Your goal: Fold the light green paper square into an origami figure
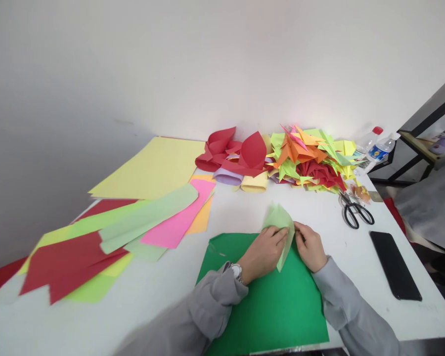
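Note:
A pale green sheet of folded paper (278, 216) stands partly raised over the far edge of a green mat (270, 311). My left hand (265, 251), with a watch on its wrist, is closed on the paper's near side, fingertips pressed against it. At the paper's right edge, my right hand (310, 247) pinches with thumb and forefinger. Part of the paper is hidden behind my left fingers, so its exact folds cannot be made out.
Coloured paper strips (148, 222) spread over the table's left side, near a yellow sheet stack (152, 165). Folded paper pieces (307, 158) pile against the wall. Scissors (357, 212), a black phone (395, 265) and plastic bottles (381, 148) are on the right.

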The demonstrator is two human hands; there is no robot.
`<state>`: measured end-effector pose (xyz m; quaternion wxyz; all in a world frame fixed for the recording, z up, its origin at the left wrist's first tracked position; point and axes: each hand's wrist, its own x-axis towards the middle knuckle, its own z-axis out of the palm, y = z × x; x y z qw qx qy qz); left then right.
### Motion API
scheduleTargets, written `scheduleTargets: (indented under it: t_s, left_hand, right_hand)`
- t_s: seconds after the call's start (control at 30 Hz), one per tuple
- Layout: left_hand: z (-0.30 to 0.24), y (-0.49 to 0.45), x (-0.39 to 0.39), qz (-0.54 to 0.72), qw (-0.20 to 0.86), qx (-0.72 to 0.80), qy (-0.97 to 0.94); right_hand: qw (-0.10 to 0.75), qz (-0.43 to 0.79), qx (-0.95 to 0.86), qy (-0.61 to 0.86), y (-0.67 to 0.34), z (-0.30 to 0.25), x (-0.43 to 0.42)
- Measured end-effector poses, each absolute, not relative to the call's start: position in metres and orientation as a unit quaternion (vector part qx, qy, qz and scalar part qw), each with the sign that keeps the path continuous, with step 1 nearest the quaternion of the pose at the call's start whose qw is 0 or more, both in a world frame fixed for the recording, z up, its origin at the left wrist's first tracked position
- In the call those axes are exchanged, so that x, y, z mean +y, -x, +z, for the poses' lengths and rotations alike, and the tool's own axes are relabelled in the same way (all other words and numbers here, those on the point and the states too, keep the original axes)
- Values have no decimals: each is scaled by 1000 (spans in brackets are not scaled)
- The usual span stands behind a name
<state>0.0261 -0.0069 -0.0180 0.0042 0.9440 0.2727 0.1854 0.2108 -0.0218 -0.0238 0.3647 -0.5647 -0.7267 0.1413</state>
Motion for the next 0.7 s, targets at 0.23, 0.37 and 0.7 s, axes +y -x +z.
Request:
scheduleTargets:
  t_s: [0.23, 0.37, 0.7]
  left_hand:
    - [-22, -28, -7, 219, 1, 266, -939]
    - [-26, -28, -7, 226, -8, 260, -939]
    - [-18, -28, -4, 264, 26, 267, -926]
  right_hand:
    - [363, 135, -732, 560, -210, -20, -22]
    - [367, 135, -728, 563, -211, -21, -22]
    - [379, 139, -727, 556, -211, -24, -23]
